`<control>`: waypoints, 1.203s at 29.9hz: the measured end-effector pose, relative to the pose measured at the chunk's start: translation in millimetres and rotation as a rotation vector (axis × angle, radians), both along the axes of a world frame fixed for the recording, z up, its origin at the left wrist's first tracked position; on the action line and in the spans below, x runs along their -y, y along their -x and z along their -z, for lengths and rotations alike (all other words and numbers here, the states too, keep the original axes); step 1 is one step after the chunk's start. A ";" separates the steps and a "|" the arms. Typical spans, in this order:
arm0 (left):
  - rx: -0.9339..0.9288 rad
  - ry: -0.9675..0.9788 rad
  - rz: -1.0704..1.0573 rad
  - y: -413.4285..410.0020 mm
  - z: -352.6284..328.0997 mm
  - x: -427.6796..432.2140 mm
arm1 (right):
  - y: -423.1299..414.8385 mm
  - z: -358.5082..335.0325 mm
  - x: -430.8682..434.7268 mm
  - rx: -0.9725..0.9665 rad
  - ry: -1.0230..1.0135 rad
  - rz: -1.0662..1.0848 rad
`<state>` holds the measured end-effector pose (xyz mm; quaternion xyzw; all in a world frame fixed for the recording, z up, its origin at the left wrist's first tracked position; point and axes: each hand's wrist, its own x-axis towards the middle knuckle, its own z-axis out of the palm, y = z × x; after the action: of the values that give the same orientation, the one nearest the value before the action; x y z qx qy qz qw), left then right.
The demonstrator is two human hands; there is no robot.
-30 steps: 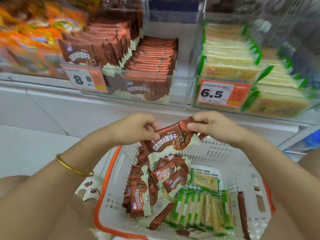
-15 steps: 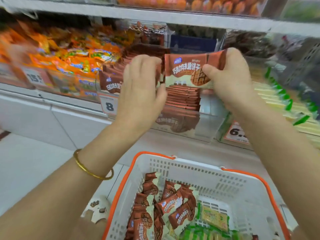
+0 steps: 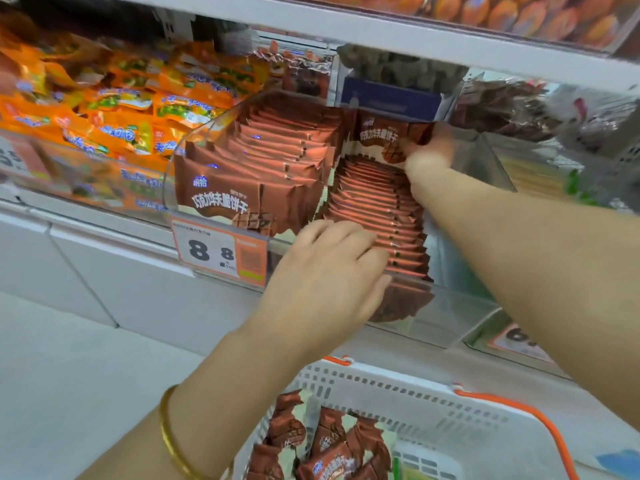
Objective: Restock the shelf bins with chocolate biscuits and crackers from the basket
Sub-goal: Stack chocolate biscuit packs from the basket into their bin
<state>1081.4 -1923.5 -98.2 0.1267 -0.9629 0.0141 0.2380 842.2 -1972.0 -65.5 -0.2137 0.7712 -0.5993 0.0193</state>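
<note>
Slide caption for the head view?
Right hand holds a brown chocolate biscuit packet at the back of a clear plastic shelf bin; left hand rests on the packet row's front.

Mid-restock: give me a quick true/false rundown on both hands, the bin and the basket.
The right hand holds a biscuit pack at the back of the bin. True.
The left hand grips a pack too. False: its fingers rest on the front of the row, gripping nothing.
The basket is empty. False: biscuit packs lie in it.
The price tag shows two 8s. True.
</note>
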 end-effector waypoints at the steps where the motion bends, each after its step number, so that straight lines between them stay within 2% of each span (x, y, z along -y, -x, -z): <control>1: 0.002 0.005 0.001 0.3 -0.4 0.7 | 4.9 2.0 2.1 -0.058 -0.107 0.039; 3: 0.004 0.009 0.010 1.6 -1.3 2.9 | 15.1 5.4 4.7 -0.138 -0.298 0.132; 5: 0.015 0.002 0.019 2.6 -2.2 3.2 | 21.9 7.6 6.9 -0.163 -0.370 0.186; 9: 0.002 -0.006 0.025 2.8 -1.0 2.9 | 25.1 8.6 15.2 -0.130 -0.308 0.264; 12: -0.020 0.001 0.029 3.3 0.1 3.9 | 25.8 7.6 17.1 -0.097 -0.320 0.253; 17: -0.020 -0.007 0.025 2.5 0.4 2.8 | 25.3 -3.3 10.6 -0.110 -0.225 0.285; 22: -0.032 -0.014 0.025 2.4 1.3 2.3 | 19.6 -5.3 8.1 -0.147 -0.305 0.183; 25: -0.034 -0.017 0.030 2.4 1.5 2.7 | 16.9 -3.2 7.5 -0.095 -0.325 0.210; 29: -0.054 -0.017 0.047 1.7 2.3 3.7 | 6.0 -7.3 -4.7 -0.036 -0.271 0.175; 32: -0.066 -0.033 0.064 -0.8 1.6 4.0 | -23.0 -17.0 -15.4 0.002 -0.250 0.248; 34: -0.080 -0.036 0.072 -4.4 0.3 2.5 | -45.6 -22.4 -23.6 0.047 -0.100 0.248; 36: -0.109 -0.022 0.071 -11.6 -1.7 -1.7 | -69.0 -24.8 -41.9 0.089 0.063 0.146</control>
<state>1093.0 -1921.8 -96.5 0.0954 -0.9525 -0.0117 0.2889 911.2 -1930.1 -40.7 -0.1305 0.7637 -0.6322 0.0030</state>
